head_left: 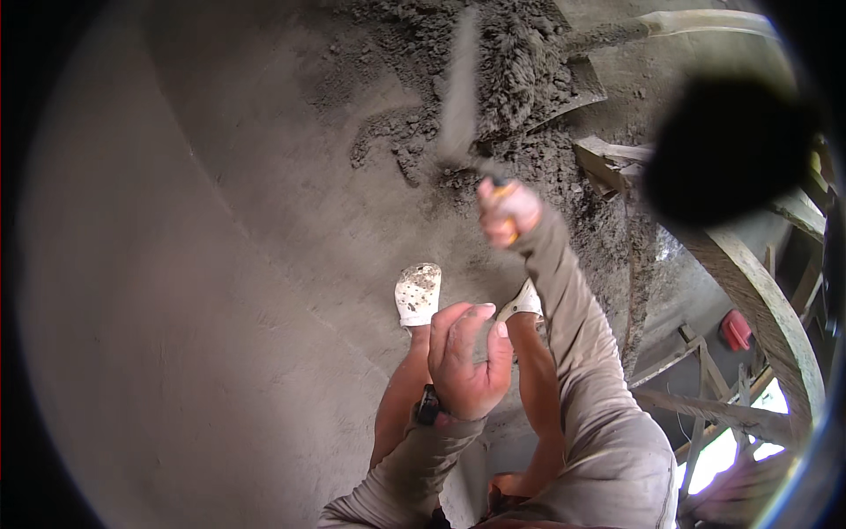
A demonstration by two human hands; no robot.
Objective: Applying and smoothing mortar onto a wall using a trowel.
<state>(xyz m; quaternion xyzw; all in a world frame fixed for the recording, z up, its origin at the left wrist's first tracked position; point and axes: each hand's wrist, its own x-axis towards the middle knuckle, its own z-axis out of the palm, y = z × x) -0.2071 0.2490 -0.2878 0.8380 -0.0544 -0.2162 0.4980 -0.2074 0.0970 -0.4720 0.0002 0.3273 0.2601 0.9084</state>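
Note:
My right hand (509, 212) is wrapped round the yellow and black handle of a trowel and reaches forward. The long trowel blade (460, 84), smeared by motion, points away from me over wet grey mortar (529, 75). Loose clumps of mortar lie around the blade's near end; whether it touches them I cannot tell. Nearer to me, my left hand (471, 361) hangs above my legs, between my white shoes. Its fingers are loosely curved, the thumb stands apart, and nothing is in it. A dark watch (427, 406) is on that wrist.
Smooth grey mortar surface (220, 309) spreads out on the left. At the upper right lies a pale wooden handle (705, 23). Curved timber (767, 309) and wooden bracing (705, 401) stand on the right, near a red object (736, 331). A dark blurred shape (731, 152) hides part of the view.

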